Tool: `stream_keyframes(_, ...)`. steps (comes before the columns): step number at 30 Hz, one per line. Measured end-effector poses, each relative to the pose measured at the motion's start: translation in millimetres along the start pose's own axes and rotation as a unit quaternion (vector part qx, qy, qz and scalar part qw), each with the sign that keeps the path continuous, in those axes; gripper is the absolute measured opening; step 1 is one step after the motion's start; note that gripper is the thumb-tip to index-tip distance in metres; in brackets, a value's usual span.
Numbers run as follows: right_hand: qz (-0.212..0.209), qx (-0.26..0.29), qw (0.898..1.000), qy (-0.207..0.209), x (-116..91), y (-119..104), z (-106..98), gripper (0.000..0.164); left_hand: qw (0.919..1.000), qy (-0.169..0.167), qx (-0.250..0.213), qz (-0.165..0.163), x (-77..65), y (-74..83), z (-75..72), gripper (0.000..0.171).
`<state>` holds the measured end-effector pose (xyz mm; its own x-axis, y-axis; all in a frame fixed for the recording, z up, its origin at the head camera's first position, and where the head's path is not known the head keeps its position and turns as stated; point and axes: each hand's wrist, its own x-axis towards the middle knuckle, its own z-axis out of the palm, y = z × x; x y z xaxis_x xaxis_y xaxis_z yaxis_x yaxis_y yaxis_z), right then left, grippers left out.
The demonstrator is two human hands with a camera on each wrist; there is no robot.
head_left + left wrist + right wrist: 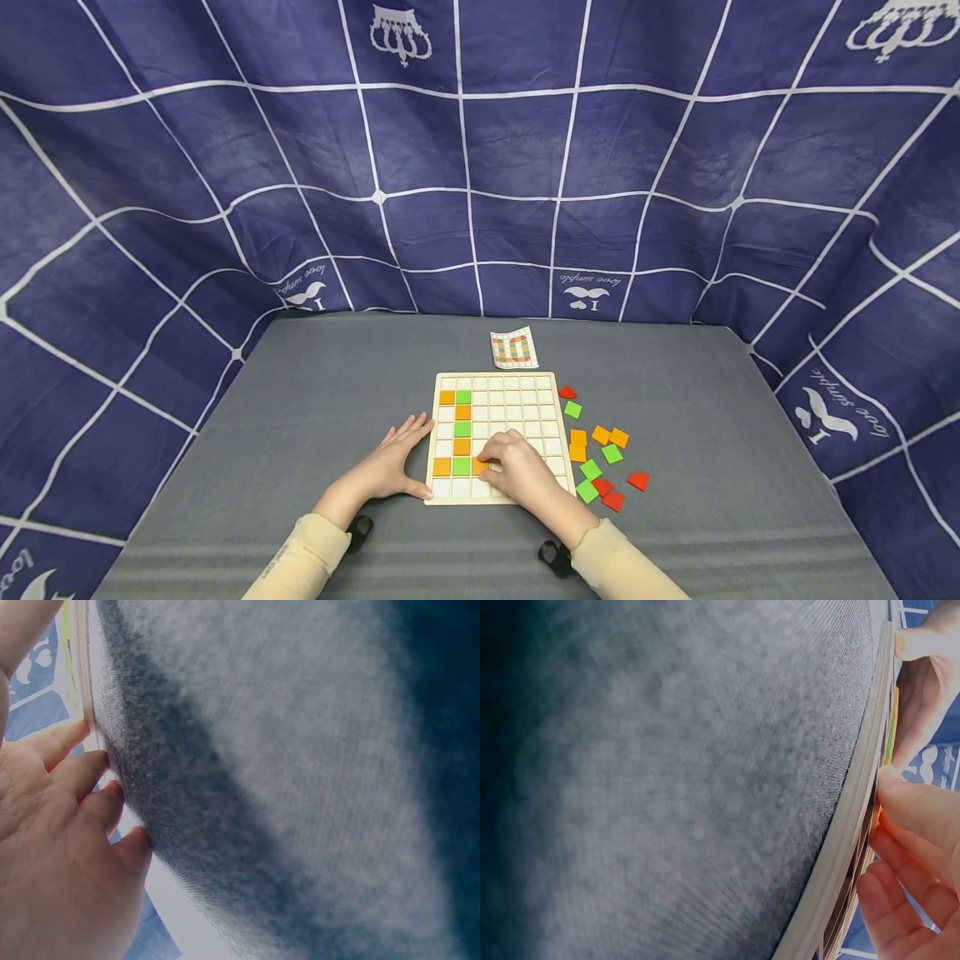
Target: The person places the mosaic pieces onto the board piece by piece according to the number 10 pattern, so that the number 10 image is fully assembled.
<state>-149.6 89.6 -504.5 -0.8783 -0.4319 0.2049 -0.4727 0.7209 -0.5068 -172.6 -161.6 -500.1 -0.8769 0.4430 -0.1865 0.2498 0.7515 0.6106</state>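
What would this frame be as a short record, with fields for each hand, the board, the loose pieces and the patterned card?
Left hand: fingers and thumb against the board's left edge
Right hand: pinches an orange square at the board's third column from the left
Board: pale and gridded; placed squares in orange and green
Loose pieces: right of the board; orange tiles, green tiles, red pieces
Patterned card: beyond the board's far edge

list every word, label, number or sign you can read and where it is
"I" and "love simple": repeated on the blue curtain, with hearts and moustaches
Left sleeve: small dark print, too small to read
Pattern card: any print too small to read
Board: no lettering visible
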Motion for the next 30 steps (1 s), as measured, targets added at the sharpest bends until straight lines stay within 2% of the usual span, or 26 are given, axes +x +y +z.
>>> stream_keyframes(5, 0.016, 0.034, 0.999, 0.009, -1, 0, 0, 0.017, 1.0000, -0.001, -0.001, -0.005, -0.8, 1.5, -0.4, 0.116)
stream_keyframes(9, 0.062, 0.100, 0.993, 0.032, -3, 3, -7, 0.016, 1.0000, 0.001, -0.002, -0.004, -1.0, 1.3, 0.5, 0.116)
stream_keyframes(12, 0.107, 0.151, 0.981, 0.053, -4, 9, -17, 0.014, 1.0000, 0.004, -0.003, -0.001, -1.0, 0.8, 0.4, 0.116)
stream_keyframes(18, 0.199, 0.223, 0.950, 0.093, -7, 33, -47, 0.015, 1.0000, 0.004, -0.005, 0.002, 0.0, 1.0, -0.9, 0.117)
stream_keyframes(19, 0.214, 0.227, 0.945, 0.099, -7, 37, -52, 0.017, 1.0000, 0.002, -0.005, 0.001, 0.0, 1.2, -1.2, 0.117)
stream_keyframes(22, 0.239, 0.214, 0.940, 0.114, -8, 51, -68, 0.021, 1.0000, 0.002, -0.006, 0.002, -1.2, 2.0, -1.7, 0.117)
stream_keyframes(30, 0.264, 0.150, 0.946, 0.109, -6, 85, -104, 0.033, 0.9999, 0.004, -0.009, 0.006, -3.8, 1.7, -1.5, 0.116)
